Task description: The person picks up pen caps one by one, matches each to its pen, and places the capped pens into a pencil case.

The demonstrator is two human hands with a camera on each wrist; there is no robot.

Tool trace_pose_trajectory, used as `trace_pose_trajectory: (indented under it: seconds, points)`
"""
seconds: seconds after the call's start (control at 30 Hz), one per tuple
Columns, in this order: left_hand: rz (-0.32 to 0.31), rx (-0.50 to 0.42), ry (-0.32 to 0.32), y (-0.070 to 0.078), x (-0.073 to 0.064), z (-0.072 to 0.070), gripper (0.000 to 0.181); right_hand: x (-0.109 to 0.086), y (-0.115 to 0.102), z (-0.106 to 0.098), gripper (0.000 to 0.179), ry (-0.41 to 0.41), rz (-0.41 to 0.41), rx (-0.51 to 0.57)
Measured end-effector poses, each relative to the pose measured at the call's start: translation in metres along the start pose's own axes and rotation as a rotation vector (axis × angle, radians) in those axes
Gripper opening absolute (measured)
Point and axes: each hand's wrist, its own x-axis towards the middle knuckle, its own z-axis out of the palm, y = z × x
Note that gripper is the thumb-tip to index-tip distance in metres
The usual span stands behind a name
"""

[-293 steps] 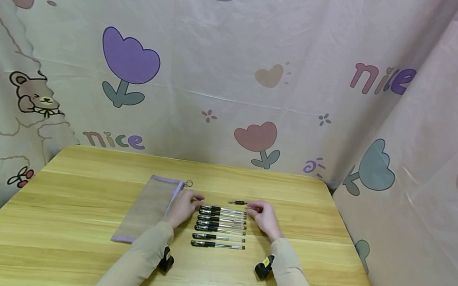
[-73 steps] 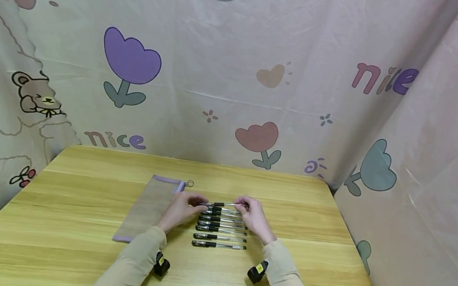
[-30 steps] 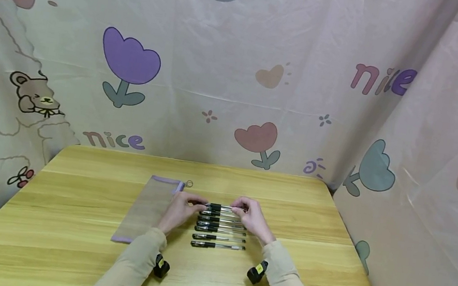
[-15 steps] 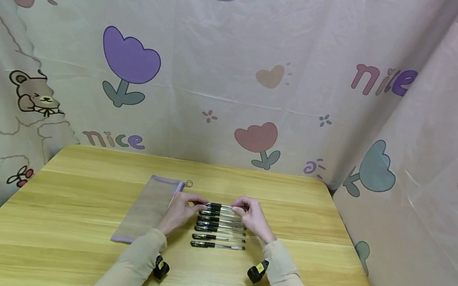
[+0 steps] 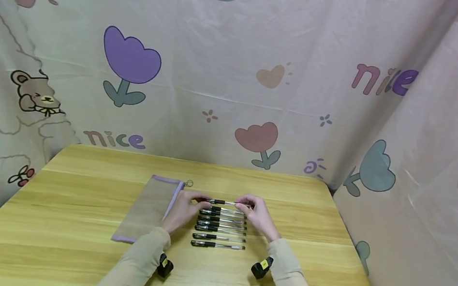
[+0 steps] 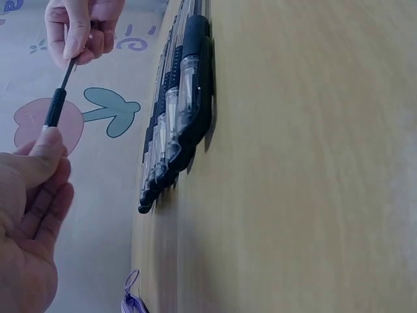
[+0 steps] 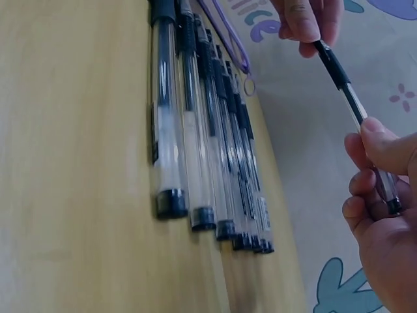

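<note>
Both hands hold one gel pen [image 5: 222,202] with a black grip and a clear barrel, raised above the table just beyond a row of similar pens [image 5: 219,238]. My left hand [image 5: 184,211] pinches its front end between thumb and fingers, which hide the tip. My right hand [image 5: 259,216] grips the rear of the barrel; the black end plug [image 7: 394,206] shows below the fingers in the right wrist view. Several capped pens [image 6: 189,91] lie side by side on the wood, caps to the left. The two nearest the person are spaced wider apart.
A flat mesh zip pouch [image 5: 145,209] with purple edging lies left of the pens, partly behind the left hand. Its ring [image 5: 189,183] points to the back. The wooden table [image 5: 84,201] ends at a printed curtain [image 5: 203,76].
Earlier the pen lay beyond the row near the right hand; later both hands held it at the row's far end. In the last half second it has risen and moved away from the row.
</note>
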Motion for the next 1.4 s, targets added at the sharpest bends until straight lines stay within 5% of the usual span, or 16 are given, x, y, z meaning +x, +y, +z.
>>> trace_pose_trajectory:
  seconds: [0.47, 0.93, 1.17, 1.4]
  points:
    - [-0.164, 0.008, -0.017, 0.002, 0.003, 0.001, 0.020, -0.001, 0.014, -0.007, 0.019, 0.061, 0.029, -0.054]
    - [-0.269, 0.007, -0.042, -0.003, -0.001, 0.000, 0.042, 0.007, 0.023, -0.007, 0.012, 0.097, 0.040, -0.071]
    - [-0.262, 0.087, -0.032, -0.007, -0.005, -0.002, 0.043, 0.011, 0.031, -0.007, 0.009, 0.116, 0.091, -0.115]
    - [-0.287, 0.066, -0.035, -0.009, -0.008, -0.003, 0.044, 0.016, 0.035, -0.003, 0.008, 0.125, 0.120, -0.140]
